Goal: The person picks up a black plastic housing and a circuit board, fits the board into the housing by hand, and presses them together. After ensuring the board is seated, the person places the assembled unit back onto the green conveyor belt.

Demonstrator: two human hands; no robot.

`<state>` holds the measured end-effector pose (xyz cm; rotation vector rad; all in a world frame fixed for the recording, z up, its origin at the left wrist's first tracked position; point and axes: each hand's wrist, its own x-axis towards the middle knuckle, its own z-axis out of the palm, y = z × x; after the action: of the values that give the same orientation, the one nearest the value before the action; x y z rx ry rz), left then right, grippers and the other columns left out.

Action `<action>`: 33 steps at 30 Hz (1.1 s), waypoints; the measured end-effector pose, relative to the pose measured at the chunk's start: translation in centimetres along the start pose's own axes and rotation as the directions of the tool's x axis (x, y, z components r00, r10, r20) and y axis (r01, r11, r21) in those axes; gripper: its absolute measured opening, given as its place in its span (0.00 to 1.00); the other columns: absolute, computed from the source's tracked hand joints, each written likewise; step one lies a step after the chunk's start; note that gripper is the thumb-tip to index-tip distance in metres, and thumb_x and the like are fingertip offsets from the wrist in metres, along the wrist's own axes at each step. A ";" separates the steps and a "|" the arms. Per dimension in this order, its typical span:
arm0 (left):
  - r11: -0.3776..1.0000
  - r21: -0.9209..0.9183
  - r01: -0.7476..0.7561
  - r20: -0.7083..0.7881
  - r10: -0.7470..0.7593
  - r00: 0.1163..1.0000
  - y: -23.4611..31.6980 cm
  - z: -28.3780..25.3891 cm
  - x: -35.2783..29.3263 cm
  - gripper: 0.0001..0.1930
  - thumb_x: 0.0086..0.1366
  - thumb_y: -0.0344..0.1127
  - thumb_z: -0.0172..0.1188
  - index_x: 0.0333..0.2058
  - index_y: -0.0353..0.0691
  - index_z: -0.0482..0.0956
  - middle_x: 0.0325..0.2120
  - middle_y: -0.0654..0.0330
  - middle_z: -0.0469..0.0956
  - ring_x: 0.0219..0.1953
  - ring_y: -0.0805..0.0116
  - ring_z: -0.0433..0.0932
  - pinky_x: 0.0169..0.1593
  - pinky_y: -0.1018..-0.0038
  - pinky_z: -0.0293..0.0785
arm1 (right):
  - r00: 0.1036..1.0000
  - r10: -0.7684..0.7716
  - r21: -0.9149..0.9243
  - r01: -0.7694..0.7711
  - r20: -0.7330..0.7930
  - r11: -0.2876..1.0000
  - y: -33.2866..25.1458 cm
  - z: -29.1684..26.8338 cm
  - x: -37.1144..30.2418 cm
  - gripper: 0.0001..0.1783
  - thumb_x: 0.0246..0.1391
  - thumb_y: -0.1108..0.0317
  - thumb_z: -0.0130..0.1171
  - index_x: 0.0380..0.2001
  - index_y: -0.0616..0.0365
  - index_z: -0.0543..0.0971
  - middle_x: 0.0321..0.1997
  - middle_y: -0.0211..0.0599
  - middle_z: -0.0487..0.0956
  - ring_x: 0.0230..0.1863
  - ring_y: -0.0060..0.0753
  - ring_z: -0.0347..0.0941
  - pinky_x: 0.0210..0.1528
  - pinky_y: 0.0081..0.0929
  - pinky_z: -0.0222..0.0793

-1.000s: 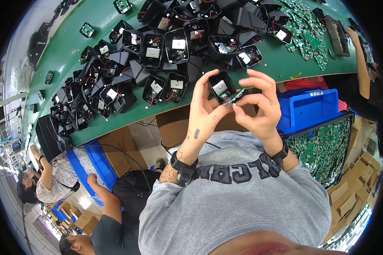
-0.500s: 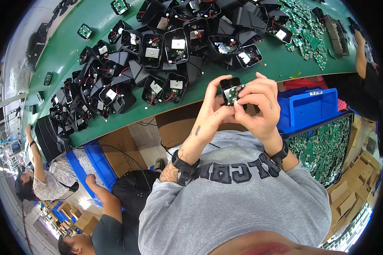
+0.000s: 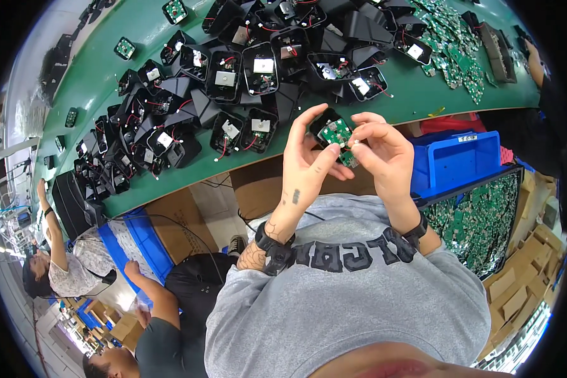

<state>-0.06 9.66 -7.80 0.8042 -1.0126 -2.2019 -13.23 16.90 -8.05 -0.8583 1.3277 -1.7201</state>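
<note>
My left hand (image 3: 304,157) is closed round a small black plastic housing (image 3: 319,121), held in front of my chest near the bench edge. A green circuit board (image 3: 336,132) lies in the housing's open side, face up, with my left thumb pressing on its lower part. At the board's right edge, the thumb and forefinger of my right hand (image 3: 389,160) are pinched on a small white piece (image 3: 356,142), which looks like a plug connector. Its wire, if any, is hidden by the fingers.
Many black housings (image 3: 225,129) with boards and red wires crowd the green bench (image 3: 170,195). Loose green boards (image 3: 450,47) are heaped at the right. A blue bin (image 3: 463,160) stands by my right forearm, above a tray of boards (image 3: 472,220). Co-workers (image 3: 151,327) are on the left.
The housing has turned so its board now faces up more fully. My left thumb has moved onto the board, and my right fingers have drawn slightly right, with the small white piece showing between them.
</note>
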 end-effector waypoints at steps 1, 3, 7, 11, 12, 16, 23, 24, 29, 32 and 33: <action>1.000 0.013 -0.017 -0.014 0.018 1.000 -0.1 0.1 0.0 0.30 0.61 0.21 0.50 0.60 0.43 0.51 0.40 0.49 0.73 0.25 0.63 0.81 0.27 0.76 0.80 | 1.000 0.000 0.001 0.000 0.001 1.000 0.3 -0.2 0.1 0.10 0.45 0.83 0.58 0.33 0.63 0.77 0.43 0.42 0.76 0.44 0.29 0.72 0.53 0.30 0.64; 0.999 0.027 -0.035 -0.029 0.036 0.999 -0.2 0.2 0.0 0.30 0.60 0.21 0.49 0.60 0.43 0.51 0.41 0.48 0.72 0.25 0.62 0.81 0.28 0.75 0.81 | 0.977 -0.168 -0.172 0.189 0.130 0.967 0.7 -0.8 0.4 0.10 0.45 0.83 0.60 0.34 0.65 0.79 0.38 0.39 0.78 0.50 0.35 0.70 0.54 0.29 0.64; 0.988 -0.014 -0.153 -0.089 0.151 0.984 -0.7 0.4 -0.1 0.28 0.59 0.18 0.51 0.54 0.44 0.51 0.44 0.49 0.69 0.37 0.63 0.80 0.35 0.71 0.84 | 0.980 -0.169 -0.288 0.193 0.105 0.938 -0.1 -0.4 0.4 0.11 0.45 0.82 0.62 0.35 0.67 0.80 0.34 0.37 0.80 0.55 0.39 0.67 0.55 0.31 0.63; 0.972 0.054 -0.229 -0.118 0.234 0.965 -0.7 0.4 -0.2 0.27 0.58 0.18 0.52 0.51 0.45 0.51 0.45 0.54 0.66 0.44 0.64 0.76 0.40 0.69 0.83 | 0.988 -0.151 -0.264 0.139 -0.026 0.955 -0.8 0.8 0.1 0.10 0.45 0.82 0.62 0.34 0.65 0.81 0.36 0.38 0.79 0.55 0.40 0.67 0.57 0.36 0.62; 0.966 0.040 -0.255 -0.116 0.258 0.959 -0.7 0.4 -0.3 0.27 0.58 0.18 0.52 0.52 0.44 0.52 0.45 0.55 0.66 0.43 0.65 0.77 0.41 0.70 0.83 | 0.986 -0.038 -0.085 0.025 -0.164 0.996 -1.0 1.3 -0.1 0.09 0.45 0.82 0.62 0.33 0.64 0.82 0.39 0.38 0.79 0.56 0.41 0.67 0.58 0.37 0.61; 0.950 0.102 -0.294 -0.119 0.305 0.945 -0.5 0.6 -0.1 0.25 0.59 0.18 0.54 0.52 0.41 0.57 0.45 0.57 0.66 0.43 0.67 0.76 0.42 0.72 0.82 | 0.982 -0.181 -0.298 0.158 -0.051 0.941 -0.1 0.0 0.3 0.08 0.43 0.81 0.64 0.30 0.62 0.82 0.46 0.38 0.75 0.59 0.41 0.65 0.60 0.38 0.59; 0.797 0.404 -0.449 -0.087 0.523 0.848 -1.2 0.2 -0.1 0.24 0.55 0.18 0.59 0.50 0.36 0.64 0.42 0.58 0.72 0.44 0.73 0.74 0.48 0.78 0.71 | 0.978 -0.195 -0.538 0.202 0.071 0.818 -0.3 0.0 0.0 0.06 0.42 0.77 0.67 0.27 0.61 0.81 0.50 0.37 0.71 0.65 0.44 0.56 0.64 0.43 0.53; 0.745 0.464 -0.478 -0.053 0.562 0.825 -1.4 0.1 -0.1 0.24 0.55 0.18 0.60 0.50 0.36 0.64 0.43 0.57 0.73 0.44 0.73 0.74 0.47 0.78 0.72 | 0.981 -0.172 -0.546 0.191 0.087 0.816 -0.3 0.1 0.0 0.06 0.42 0.77 0.66 0.27 0.61 0.81 0.51 0.37 0.71 0.65 0.44 0.55 0.64 0.42 0.53; 0.643 0.515 -0.567 -0.042 0.679 0.733 -2.5 -0.5 0.6 0.22 0.52 0.20 0.64 0.46 0.34 0.68 0.45 0.49 0.77 0.42 0.65 0.80 0.41 0.77 0.77 | 0.994 -0.060 -0.498 0.097 0.091 0.862 -0.4 0.1 0.2 0.04 0.44 0.77 0.65 0.27 0.62 0.80 0.51 0.37 0.71 0.65 0.42 0.57 0.62 0.37 0.55; 0.539 0.547 -0.640 0.046 0.744 0.666 -2.4 -0.7 0.8 0.23 0.51 0.20 0.65 0.46 0.34 0.68 0.44 0.48 0.76 0.46 0.57 0.80 0.43 0.73 0.78 | 0.996 -0.010 -0.444 0.049 0.091 0.894 -0.4 -0.1 0.2 0.04 0.45 0.78 0.64 0.27 0.64 0.80 0.50 0.38 0.72 0.65 0.42 0.58 0.60 0.34 0.57; 0.522 0.561 -0.643 0.068 0.745 0.664 -2.4 -0.8 0.7 0.24 0.50 0.20 0.65 0.46 0.34 0.68 0.44 0.47 0.76 0.47 0.55 0.79 0.43 0.72 0.78 | 0.996 0.016 -0.399 0.021 0.088 0.917 -0.4 -0.1 0.2 0.04 0.46 0.78 0.64 0.27 0.64 0.79 0.49 0.39 0.73 0.64 0.42 0.59 0.59 0.33 0.58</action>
<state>-0.59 10.10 -10.31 0.6348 -1.5654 -1.1118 -13.50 16.79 -7.72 -1.1511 1.6464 -1.4103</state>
